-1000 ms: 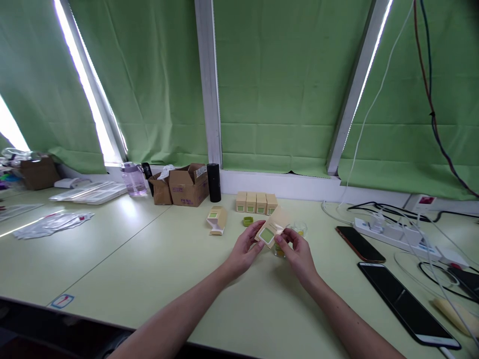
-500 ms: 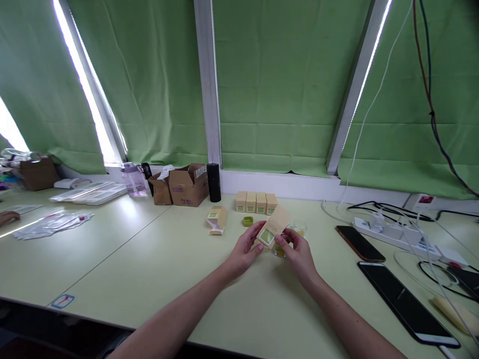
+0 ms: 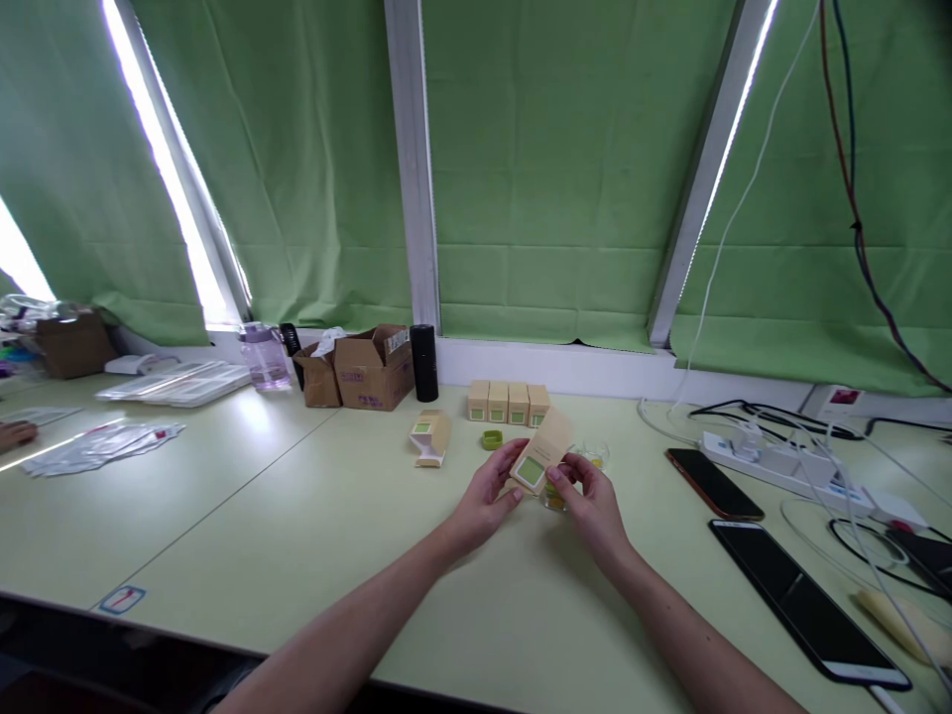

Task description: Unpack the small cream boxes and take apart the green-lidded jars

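Both my hands hold one small tan carton with a green square label (image 3: 541, 457) above the pale green table (image 3: 312, 516). My left hand (image 3: 487, 498) pinches its lower left edge with the fingers closed. My right hand (image 3: 592, 501) grips its lower right side, fingers curled. A small glass jar with yellow-green contents (image 3: 554, 496) stands just under the carton, partly hidden by my right hand. Another clear jar (image 3: 597, 456) sits just beyond my right hand. A green lid (image 3: 492, 439) lies behind my left hand. A row of several matching cartons (image 3: 508, 403) stands further back.
An open tan carton (image 3: 429, 437) lies left of the hands. Cardboard boxes (image 3: 372, 367), a black cylinder (image 3: 424, 363) and a purple bottle (image 3: 263, 357) line the back. Two phones (image 3: 715, 484) (image 3: 803, 600), a power strip (image 3: 780, 461) and cables fill the right. Another person's hand (image 3: 15, 434) rests far left.
The carton has tilted slightly upright between my hands. Another person's hand has appeared at the far left edge.
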`<state>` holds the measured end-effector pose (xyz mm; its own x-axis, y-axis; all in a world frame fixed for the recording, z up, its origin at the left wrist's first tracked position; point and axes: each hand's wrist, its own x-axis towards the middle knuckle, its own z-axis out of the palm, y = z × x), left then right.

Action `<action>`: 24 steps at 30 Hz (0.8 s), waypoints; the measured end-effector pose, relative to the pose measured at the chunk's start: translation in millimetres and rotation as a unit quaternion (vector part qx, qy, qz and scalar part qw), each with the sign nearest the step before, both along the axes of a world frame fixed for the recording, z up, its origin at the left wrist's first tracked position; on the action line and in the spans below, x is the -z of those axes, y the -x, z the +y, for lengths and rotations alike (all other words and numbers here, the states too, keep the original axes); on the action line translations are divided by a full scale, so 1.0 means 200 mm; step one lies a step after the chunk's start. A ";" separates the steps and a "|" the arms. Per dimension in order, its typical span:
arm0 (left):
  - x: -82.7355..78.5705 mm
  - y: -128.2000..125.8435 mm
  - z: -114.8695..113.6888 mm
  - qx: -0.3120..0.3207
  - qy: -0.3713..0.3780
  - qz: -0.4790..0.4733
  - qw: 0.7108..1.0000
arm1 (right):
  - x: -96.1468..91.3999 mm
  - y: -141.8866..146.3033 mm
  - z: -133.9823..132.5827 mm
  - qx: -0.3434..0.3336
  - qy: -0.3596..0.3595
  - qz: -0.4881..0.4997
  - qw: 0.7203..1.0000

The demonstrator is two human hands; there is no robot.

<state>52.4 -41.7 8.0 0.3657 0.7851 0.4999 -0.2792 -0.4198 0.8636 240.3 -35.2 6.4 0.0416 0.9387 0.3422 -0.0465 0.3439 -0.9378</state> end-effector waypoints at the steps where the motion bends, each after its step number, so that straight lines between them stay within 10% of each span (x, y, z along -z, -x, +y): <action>1: 0.00 0.00 0.00 -0.001 -0.002 0.001 1.000 | 0.00 0.00 0.00 -0.002 -0.001 0.001 1.000; 24: -0.04 -0.01 -0.05 -0.045 -0.019 0.057 0.997 | -0.03 -0.02 0.01 -0.031 0.016 0.045 0.998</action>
